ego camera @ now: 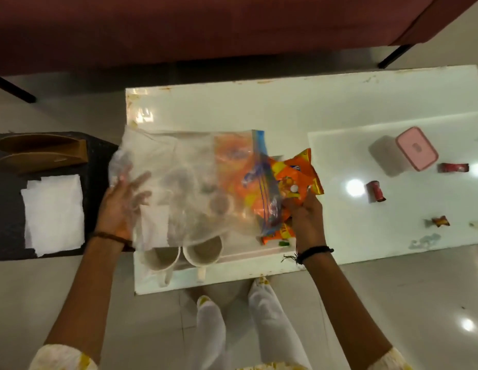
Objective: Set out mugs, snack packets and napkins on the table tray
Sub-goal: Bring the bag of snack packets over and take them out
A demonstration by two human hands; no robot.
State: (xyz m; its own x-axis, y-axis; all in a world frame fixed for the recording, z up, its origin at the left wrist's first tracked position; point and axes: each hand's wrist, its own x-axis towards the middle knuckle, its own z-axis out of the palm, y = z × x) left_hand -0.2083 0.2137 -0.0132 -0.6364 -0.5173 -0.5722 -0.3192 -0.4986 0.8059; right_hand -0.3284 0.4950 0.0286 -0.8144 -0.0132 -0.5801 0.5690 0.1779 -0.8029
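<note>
A pale tiled floor carries a glossy white worktop (pixel 299 108), with a dark red sofa (pixel 205 28) beyond it. Over the worktop's near left part, a clear zip bag (pixel 179 182) is held up. The left hand (pixel 120 204) grips the bag's closed end, fingers curled into the plastic. The right hand (pixel 304 209) has its grip clamped on an orange snack packet (pixel 294 180) at the bag's blue zip mouth; the packet's printing is too blurred to read. Two white mugs (pixel 203 252) stand side by side near the worktop's front edge, under the bag. White napkins (pixel 53 212) lie on a dark side table (pixel 8 209) to the left, near a wooden holder (pixel 40 153). A pink-lidded box (pixel 415 149) and small red wrappers (pixel 375 191) sit on the right.
</note>
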